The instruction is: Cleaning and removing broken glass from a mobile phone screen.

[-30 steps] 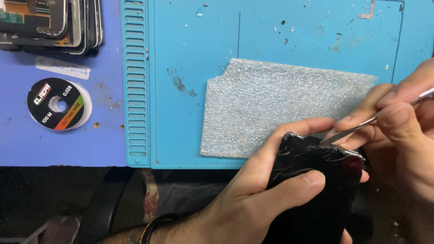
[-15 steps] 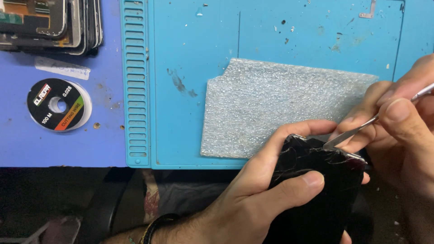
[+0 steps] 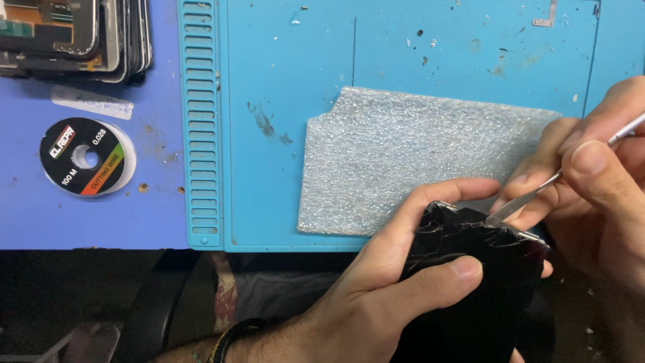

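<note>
Item: black glass panel (image 3: 470,282), badly cracked, fracture lines running across its shiny face. Location: lower right of the frame, held off the near edge of the blue work mat (image 3: 282,101), over the dark space below the bench. Its long axis appears to run from the bottom edge of the frame up toward the mat, with the upper end tipped slightly to the right; the lower end is out of view.

Left hand (image 3: 376,289): clamped around the panel from the left, thumb pressed flat across its face and forefinger curled over the top left corner, apparently to brace the piece against the tool's push. A dark wristband sits at the wrist.

Right hand (image 3: 598,175): at the right edge of the frame, pinching a slim metal prying tool (image 3: 537,191) between thumb and fingers like a pen. The flat tip meets the panel's top edge near its upper right corner, seemingly at the seam.

Surroundings: a grey foam sheet (image 3: 416,154) lies on the mat just beyond the panel, likely as padding. Upper left of the frame: a stack of phone screens and frames (image 3: 74,33). Below it, on the purple surface, a spool of cutting wire (image 3: 86,156), well apart from both hands.
</note>
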